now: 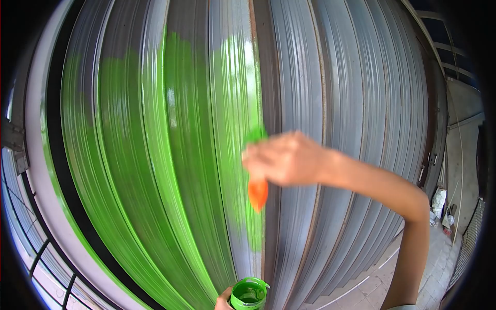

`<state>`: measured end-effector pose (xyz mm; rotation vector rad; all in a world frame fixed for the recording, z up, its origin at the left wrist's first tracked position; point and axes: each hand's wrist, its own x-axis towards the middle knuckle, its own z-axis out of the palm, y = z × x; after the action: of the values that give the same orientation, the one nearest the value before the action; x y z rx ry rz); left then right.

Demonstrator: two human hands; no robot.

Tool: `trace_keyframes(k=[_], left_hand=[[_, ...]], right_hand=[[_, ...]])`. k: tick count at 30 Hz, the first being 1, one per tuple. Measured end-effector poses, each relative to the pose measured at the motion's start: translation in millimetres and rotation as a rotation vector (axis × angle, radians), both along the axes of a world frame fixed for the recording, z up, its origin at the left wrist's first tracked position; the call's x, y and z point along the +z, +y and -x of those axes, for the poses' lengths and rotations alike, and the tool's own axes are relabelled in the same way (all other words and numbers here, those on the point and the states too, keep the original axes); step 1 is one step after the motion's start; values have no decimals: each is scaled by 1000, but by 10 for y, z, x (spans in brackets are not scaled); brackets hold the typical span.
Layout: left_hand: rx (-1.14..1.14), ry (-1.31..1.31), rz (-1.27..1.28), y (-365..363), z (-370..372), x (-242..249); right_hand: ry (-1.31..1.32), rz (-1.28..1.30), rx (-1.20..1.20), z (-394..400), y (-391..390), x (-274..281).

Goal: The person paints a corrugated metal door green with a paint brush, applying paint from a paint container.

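My right hand (284,157) is closed around a paintbrush (258,194); its orange handle end points down and its green, paint-covered head is up against the metal panel. Motion blurs the hand and brush somewhat. At the bottom edge, my left hand (223,299) grips a small can of green paint (249,293) from its left side, with the open top facing me. The ribbed metal panel (186,129) carries wet green paint on its left part. Grey metal (343,103) shows to the right of the brush and along the top.
A pale frame with a black strip (57,129) borders the panel on the left, beside a dark grille (39,258). At right, a latch (422,170) sits on the panel's edge, with a tiled floor (374,287) below and some clutter (447,217) near the wall.
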<state>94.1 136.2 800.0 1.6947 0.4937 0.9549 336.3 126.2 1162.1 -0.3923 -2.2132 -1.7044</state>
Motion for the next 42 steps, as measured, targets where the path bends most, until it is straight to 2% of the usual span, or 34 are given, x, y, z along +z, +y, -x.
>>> trace_keyframes(k=[2, 3, 5, 7, 9, 11, 12, 14, 15, 17, 19, 21, 24, 26, 28, 29, 30, 33, 34, 37, 39, 42], left_hand=[[22, 0, 9, -16, 10, 15], [11, -16, 24, -60, -9, 101], [6, -15, 20, -90, -47, 185], [15, 27, -11, -83, -50, 198], [20, 45, -21, -84, -61, 189], [36, 71, -38, -52, -73, 102], [27, 24, -12, -94, -101, 154], [54, 24, -46, 2, -107, -114], [66, 22, -60, 56, -103, -259], [42, 27, -25, -2, -89, -84], [5, 45, 24, -66, -62, 136], [19, 68, -10, -34, -38, 108], [-13, 38, 6, -4, -38, 124], [-31, 25, 20, 1, -27, 115], [-30, 36, 11, 23, -22, 87], [-29, 31, 9, 19, -20, 94], [-29, 23, 4, 14, -26, 109], [-20, 32, -10, 26, -26, 79], [-16, 39, -15, 31, -21, 43], [21, 57, -76, 101, 2, -115], [-1, 25, -41, 39, 13, 20], [-3, 19, -47, 43, 19, 41]], right_hand=[[-15, 345, -76, -12, -57, -524], [-3, 514, -67, 7, -143, -586], [48, 589, -225, 33, -192, -388], [147, 474, -186, 4, -56, 42], [325, 473, -336, 33, -113, 624], [246, 208, -91, -3, -4, 1037], [188, 65, -86, 29, -8, 1116], [69, -224, -81, 106, -60, 1217], [50, -168, -140, 142, -50, 1157], [12, -50, -252, 268, -35, 810], [-142, 49, -308, 258, 4, 336], [-185, 149, -237, 210, 33, -11], [-49, 421, -186, 279, -130, 11], [81, 549, -386, 339, -146, 322], [274, 558, -443, 313, -71, 799], [314, 450, -440, 279, -106, 1034], [305, 337, -322, 212, -56, 1208], [150, -161, -109, 151, 7, 1311], [109, -174, -105, 183, -31, 1239], [27, 46, -302, 245, 4, 781], [-111, 88, -344, 204, 4, 330], [-50, 315, -330, 184, -218, 184]])
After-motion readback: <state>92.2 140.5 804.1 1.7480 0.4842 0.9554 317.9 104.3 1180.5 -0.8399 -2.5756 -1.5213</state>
